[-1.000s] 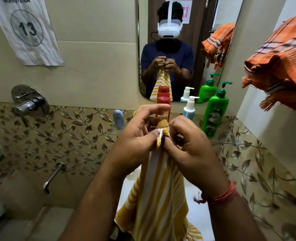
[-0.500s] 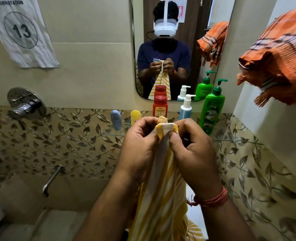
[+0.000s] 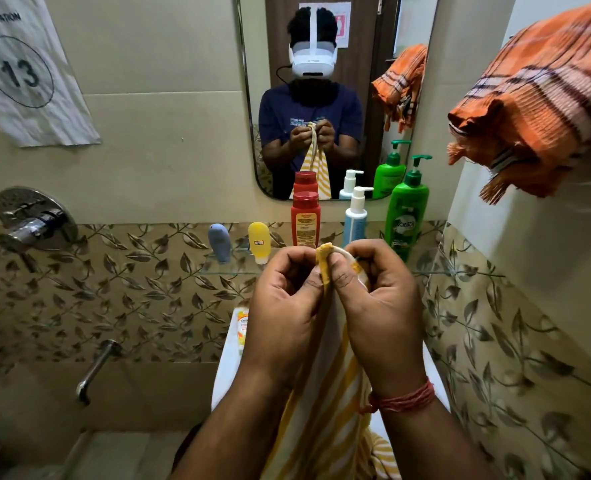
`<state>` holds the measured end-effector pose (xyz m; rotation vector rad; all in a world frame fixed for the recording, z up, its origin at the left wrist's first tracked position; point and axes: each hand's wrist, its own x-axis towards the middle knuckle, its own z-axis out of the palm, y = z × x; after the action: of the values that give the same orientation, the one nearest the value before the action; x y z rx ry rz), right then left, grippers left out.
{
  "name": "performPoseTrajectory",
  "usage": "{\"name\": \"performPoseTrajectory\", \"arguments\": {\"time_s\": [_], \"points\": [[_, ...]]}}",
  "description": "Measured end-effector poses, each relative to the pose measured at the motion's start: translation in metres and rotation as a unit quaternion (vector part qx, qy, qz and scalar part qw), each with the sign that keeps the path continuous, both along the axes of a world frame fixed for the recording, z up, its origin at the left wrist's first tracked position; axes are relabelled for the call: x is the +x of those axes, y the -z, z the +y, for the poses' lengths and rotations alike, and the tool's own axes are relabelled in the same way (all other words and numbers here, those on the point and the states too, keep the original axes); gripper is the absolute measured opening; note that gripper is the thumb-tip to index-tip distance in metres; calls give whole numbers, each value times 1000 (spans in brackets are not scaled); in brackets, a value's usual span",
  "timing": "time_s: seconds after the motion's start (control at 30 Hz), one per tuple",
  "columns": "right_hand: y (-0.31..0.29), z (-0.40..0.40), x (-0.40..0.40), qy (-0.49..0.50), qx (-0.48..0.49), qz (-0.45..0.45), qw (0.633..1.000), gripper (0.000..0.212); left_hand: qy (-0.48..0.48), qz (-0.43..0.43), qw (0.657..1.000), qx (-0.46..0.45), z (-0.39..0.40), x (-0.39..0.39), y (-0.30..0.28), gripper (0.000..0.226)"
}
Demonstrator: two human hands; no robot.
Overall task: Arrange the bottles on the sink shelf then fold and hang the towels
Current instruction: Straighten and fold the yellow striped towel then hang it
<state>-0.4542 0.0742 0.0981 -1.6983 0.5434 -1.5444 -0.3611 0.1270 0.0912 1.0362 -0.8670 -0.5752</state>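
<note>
Yellow-and-white striped towel (image 3: 325,393), soft, light and limp, hanging over the sink (image 3: 224,368); left hand (image 3: 283,306) and right hand (image 3: 380,306) both pinched shut on its top corners, likely the best hold for folding.

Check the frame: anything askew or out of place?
Orange towel hangs bunched and crumpled on the right wall, not folded. A tube lies on the sink edge, off the glass shelf. Shelf bottles stand upright.

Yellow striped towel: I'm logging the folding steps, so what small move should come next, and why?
Probably draw the hands apart along the top edge. Both the left hand and right hand pinch the yellow striped towel at one bunched corner, so it hangs narrow, unspread for folding.
</note>
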Motion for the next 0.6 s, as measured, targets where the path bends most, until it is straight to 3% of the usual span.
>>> {"name": "performPoseTrajectory", "arguments": {"time_s": [0.13,0.33,0.4,0.5,0.6], "points": [[0,-2,-2,-24,-3,25,999,9,36,49,998,-26,7,-2,-4,17],[-5,4,-8,-62,-30,120,990,12,19,17,999,-30,16,2,-9,10],[-9,0,-17,-140,-19,170,975,14,44,-16,999,-24,25,13,-13,8],[-12,-5,-32,-309,11,235,922,19,87,-111,990,5,43,30,-22,14],[-10,0,-37,-356,25,260,897,31,99,-195,975,38,61,43,-34,13]]}}
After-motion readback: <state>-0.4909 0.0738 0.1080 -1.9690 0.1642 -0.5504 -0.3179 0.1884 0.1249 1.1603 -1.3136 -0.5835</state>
